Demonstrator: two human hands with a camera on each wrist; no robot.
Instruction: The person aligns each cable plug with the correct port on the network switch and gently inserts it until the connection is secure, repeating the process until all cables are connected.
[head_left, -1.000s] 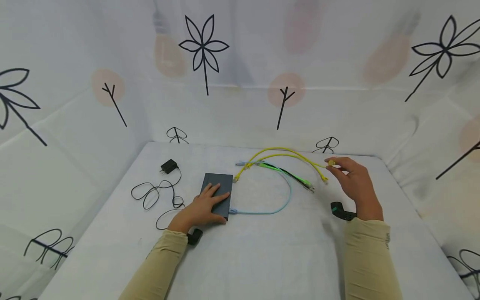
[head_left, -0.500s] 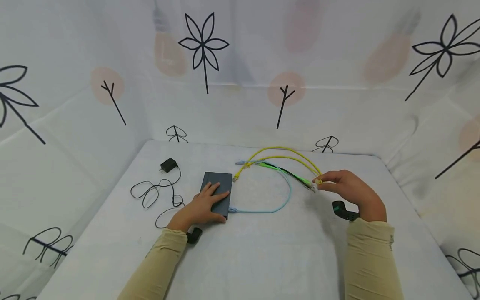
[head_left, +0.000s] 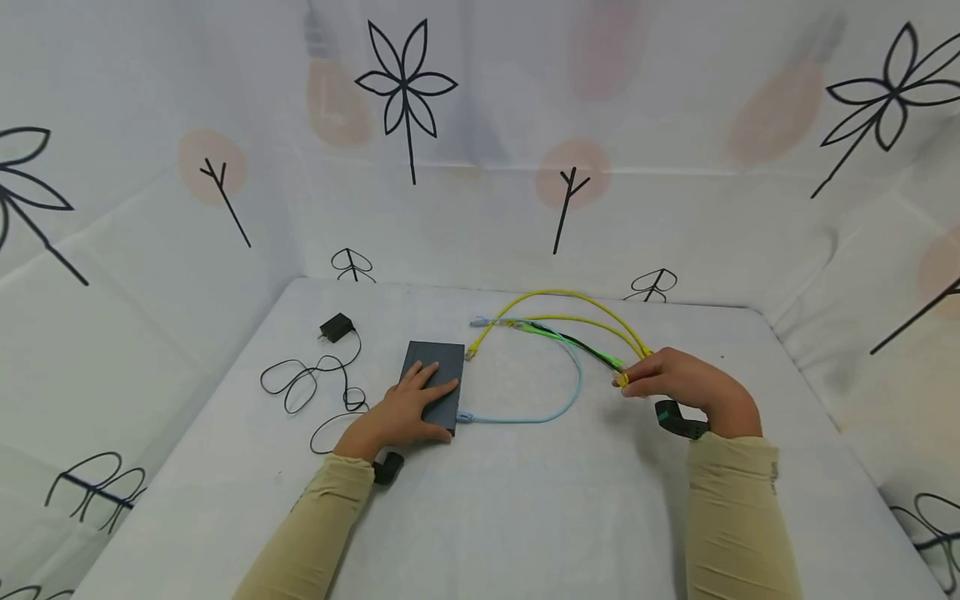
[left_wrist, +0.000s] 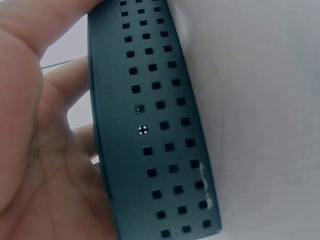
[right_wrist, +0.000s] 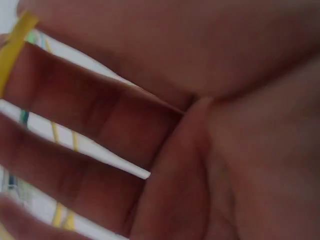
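My left hand (head_left: 397, 417) rests with spread, mostly straight fingers on a dark grey network switch box (head_left: 445, 358). In the left wrist view, the box's perforated side (left_wrist: 150, 125) shows beside the palm. A light blue network cable (head_left: 517, 420) meets the box's right side at its near end and loops round to the back. Over at the right, my right hand (head_left: 686, 385) pinches the plug end of a yellow network cable (head_left: 621, 380) between thumb and fingertips. The right wrist view has that yellow piece (right_wrist: 12, 47) at the fingertips; the plug's tip is hidden there.
Other yellow cable (head_left: 558, 292) arcs, plus green and black cables (head_left: 581, 346), lie between the box and my right hand. Left of the box are a black power adapter (head_left: 336, 327) and its tangled cord (head_left: 307, 382). White patterned cloth walls (head_left: 480, 225) surround the table.
My right hand has brought the yellow plug left and nearer, down by the ends of the green and black cables. The left hand has stayed on the box.
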